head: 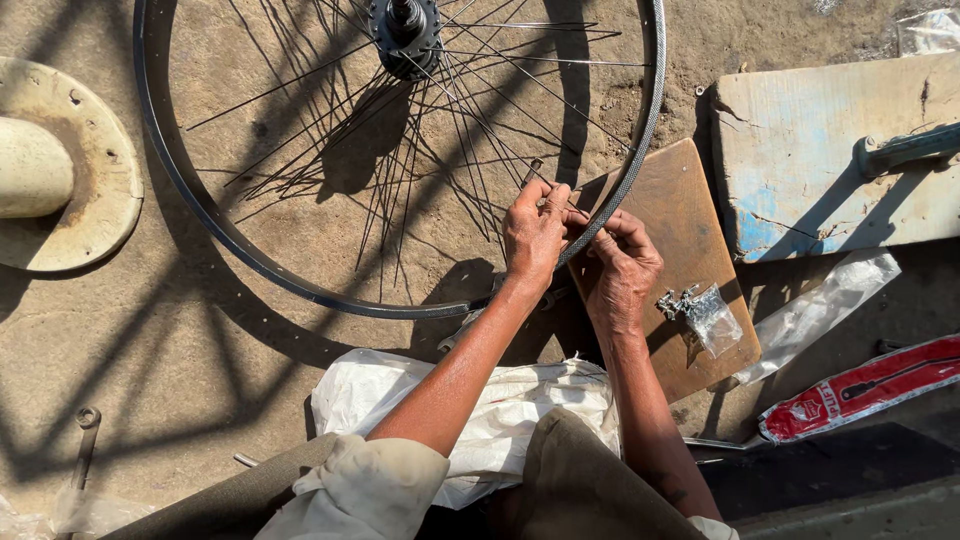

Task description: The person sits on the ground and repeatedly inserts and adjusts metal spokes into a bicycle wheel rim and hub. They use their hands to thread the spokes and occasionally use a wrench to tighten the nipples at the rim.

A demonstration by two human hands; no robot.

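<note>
A bicycle wheel rim (190,190) with thin spokes and a dark hub (405,35) lies on the dirt ground in front of me. My left hand (535,232) pinches a spoke end at the rim's near right side, fingers closed on it. My right hand (622,262) is just beside it, outside the rim, fingers curled around something small that I cannot make out. Both hands touch the rim at the same spot. A clear bag of small metal nipples (700,308) lies on a brown wooden board (680,210) right of my right hand.
A white sack (500,420) covers my lap. A worn bluish plank (830,150) with a tool handle (905,148) lies at upper right. A red packaged tool (865,385) and clear plastic wrap (820,305) are at right. A round metal base (60,170) stands at left.
</note>
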